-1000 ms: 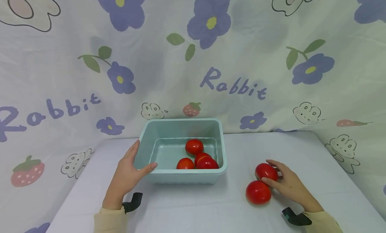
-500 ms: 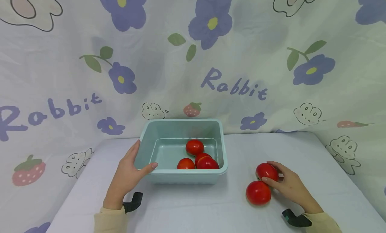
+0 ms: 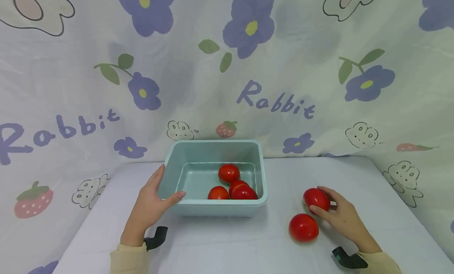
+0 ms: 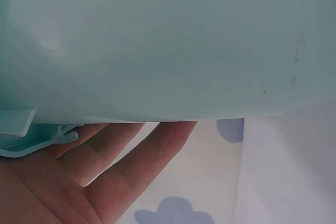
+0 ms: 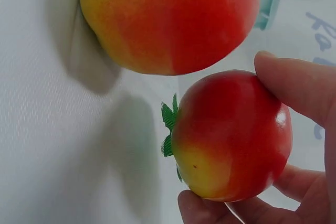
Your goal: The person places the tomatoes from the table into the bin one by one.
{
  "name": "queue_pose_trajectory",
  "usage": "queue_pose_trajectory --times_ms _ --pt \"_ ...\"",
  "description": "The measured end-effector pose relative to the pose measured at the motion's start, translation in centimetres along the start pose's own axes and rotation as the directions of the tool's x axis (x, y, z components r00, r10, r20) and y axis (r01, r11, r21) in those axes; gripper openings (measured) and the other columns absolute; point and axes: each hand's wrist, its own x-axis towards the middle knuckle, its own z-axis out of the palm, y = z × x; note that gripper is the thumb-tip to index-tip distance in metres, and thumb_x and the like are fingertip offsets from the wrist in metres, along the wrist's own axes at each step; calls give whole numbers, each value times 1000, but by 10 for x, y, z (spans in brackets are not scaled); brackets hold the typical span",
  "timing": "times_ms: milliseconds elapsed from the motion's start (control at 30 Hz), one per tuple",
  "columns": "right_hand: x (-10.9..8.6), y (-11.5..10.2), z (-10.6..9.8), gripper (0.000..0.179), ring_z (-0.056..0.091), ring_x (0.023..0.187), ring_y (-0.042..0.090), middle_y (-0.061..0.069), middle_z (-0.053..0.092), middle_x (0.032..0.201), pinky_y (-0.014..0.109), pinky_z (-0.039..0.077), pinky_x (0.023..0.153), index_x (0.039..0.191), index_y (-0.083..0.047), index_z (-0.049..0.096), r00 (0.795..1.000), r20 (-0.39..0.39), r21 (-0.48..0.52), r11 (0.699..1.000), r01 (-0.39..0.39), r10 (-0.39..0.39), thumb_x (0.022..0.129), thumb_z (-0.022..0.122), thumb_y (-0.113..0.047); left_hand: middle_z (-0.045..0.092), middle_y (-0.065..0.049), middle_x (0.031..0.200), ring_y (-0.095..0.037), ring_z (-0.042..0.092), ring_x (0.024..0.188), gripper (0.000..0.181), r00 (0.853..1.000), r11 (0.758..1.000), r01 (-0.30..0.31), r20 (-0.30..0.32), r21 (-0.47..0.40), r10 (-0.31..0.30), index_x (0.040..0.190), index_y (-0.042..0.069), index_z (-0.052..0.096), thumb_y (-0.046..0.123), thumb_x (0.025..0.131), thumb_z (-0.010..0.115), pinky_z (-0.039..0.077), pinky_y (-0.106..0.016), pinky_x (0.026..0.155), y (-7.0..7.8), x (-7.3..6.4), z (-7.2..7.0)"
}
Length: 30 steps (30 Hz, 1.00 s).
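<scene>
My left hand (image 3: 150, 205) holds the left front corner of a pale blue-green plastic basin (image 3: 220, 208). Its thumb lies over the front rim; the fingers reach along the outer left wall, partly hidden behind it in the left wrist view. On the right, a glossy red tomato (image 3: 316, 199) is pinched between the thumb and fingers of my right hand (image 3: 342, 217). Green leaves and a yellow patch show on this tomato (image 5: 231, 135) in the right wrist view, where it hangs clear of the cloth. Another red tomato (image 3: 304, 228) lies just in front of it.
Inside the basin, several red tomatoes (image 3: 229, 173) lie toward the right. A white cloth (image 3: 227, 246) covers the table. Behind stands a patterned curtain (image 3: 198, 89) close to the basin's back. Black wrist mounts (image 3: 349, 258) stick out below both hands.
The tomato in my right hand has risen slightly and moved away from the other one, so a gap now parts them. My left hand and the basin have stayed in place.
</scene>
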Motion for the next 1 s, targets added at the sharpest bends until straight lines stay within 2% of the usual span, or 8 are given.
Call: queue_pose_trajectory --times_ms 533,767,1000 --pt "-5 -13 -2 80 46 109 32 15 47 129 40 54 71 138 -12 39 998 -33 2 999 52 -52 75 72 -49 19 -8 152 -34 23 136 101 1000 1000 1 -4 0 -1 150 14 11 51 76 70 28 -62 100 -1 0 1" --pt "-10 -26 -3 77 49 106 31 13 49 125 35 55 66 137 -14 40 994 -60 28 995 95 -93 75 73 -46 18 -8 153 -35 23 136 102 1000 1000 10 3 4 -10 150 11 11 51 76 70 29 -62 99 -1 0 0" --pt "-12 -31 -4 78 49 106 30 12 49 126 36 55 66 137 -14 41 991 -77 37 993 110 -107 74 75 -44 18 -8 153 -34 21 136 101 1000 1000 12 10 -7 -12 150 11 12 50 77 70 27 -62 101 1 0 0"
